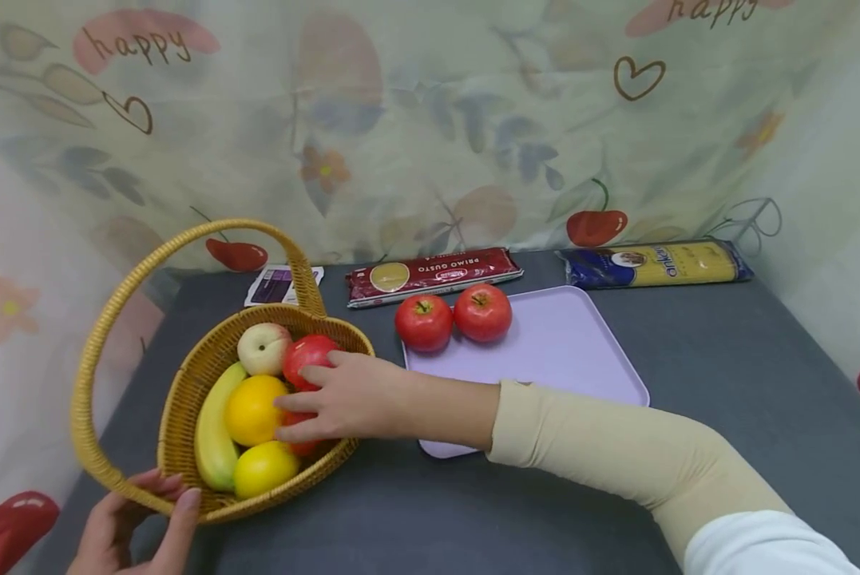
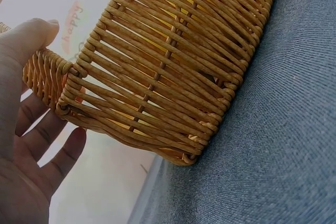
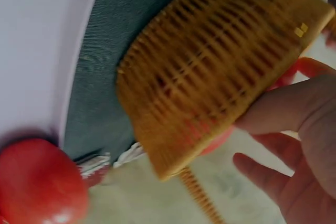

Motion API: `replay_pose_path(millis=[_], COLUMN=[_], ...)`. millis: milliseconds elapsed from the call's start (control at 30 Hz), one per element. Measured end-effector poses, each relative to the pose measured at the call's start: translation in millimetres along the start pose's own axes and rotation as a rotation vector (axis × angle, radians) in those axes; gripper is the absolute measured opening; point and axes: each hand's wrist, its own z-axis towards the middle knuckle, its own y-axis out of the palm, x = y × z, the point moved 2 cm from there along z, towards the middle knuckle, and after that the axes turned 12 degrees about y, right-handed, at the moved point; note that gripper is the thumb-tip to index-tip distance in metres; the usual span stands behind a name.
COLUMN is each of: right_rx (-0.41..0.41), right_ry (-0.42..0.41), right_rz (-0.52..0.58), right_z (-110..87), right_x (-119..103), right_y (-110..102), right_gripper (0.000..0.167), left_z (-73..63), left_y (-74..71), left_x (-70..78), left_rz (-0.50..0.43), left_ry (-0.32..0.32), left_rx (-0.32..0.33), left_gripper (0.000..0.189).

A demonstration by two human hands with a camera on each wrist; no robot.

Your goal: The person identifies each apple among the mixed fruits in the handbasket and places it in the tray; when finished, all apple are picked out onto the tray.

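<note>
Over the basket's (image 1: 178, 415) red fruit (image 1: 309, 350), beside its orange (image 1: 251, 411), the right hand (image 1: 350, 399) spreads; the left hand (image 2: 21, 166) pinches the rim (image 1: 257, 508).

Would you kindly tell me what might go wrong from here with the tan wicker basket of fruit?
The right hand, spread over round red fruit, might nudge the neighbouring round orange fruit. The left hand grips the basket near its arched woven handle; an uneven pull might tip it.

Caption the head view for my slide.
Left hand holding a basket, right hand reaching over red fruit inside it.
</note>
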Motion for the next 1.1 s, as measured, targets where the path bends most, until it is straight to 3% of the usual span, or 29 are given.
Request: replay_pose_path(millis=[133, 300, 467, 700, 900, 1100], right_rx=[-0.076, -0.187, -0.301, -0.306, -0.368, -0.372], right_ry=[-0.013, 0.062, 0.115, 0.096, 0.098, 0.085], right_rz=[-0.071, -0.101, -0.115, -0.143, -0.101, -0.076], right_z=[4.6, 16.9, 34.0, 43.0, 50.5, 52.8], right_x=[-12.3, -20.5, -22.5, -22.3, -19.1, -14.9], right_y=[-7.7, -15.0, -22.2, -23.0, -22.5, -23.5], right_gripper=[0.054, 0.048, 0.059, 0.061, 0.065, 0.059], left_z=[-0.2, 0.1, 0.5, 2.2, 2.7, 1.7], left_y=[-0.6, -0.7, -0.6, -1.2, -1.9, -1.3], left_x=[0.7, 0.9, 0.6, 0.4, 0.0, 0.0], left_rz=[0.016, 0.028, 0.031, 0.037, 0.037, 0.029], left_ry=[-0.018, -0.039, -0.052, -0.043, -0.042, -0.050], left_rx=[-0.007, -0.016, -0.023, -0.037, -0.037, -0.042], left_gripper=[0.034, 0.034, 0.034, 0.034, 0.034, 0.034])
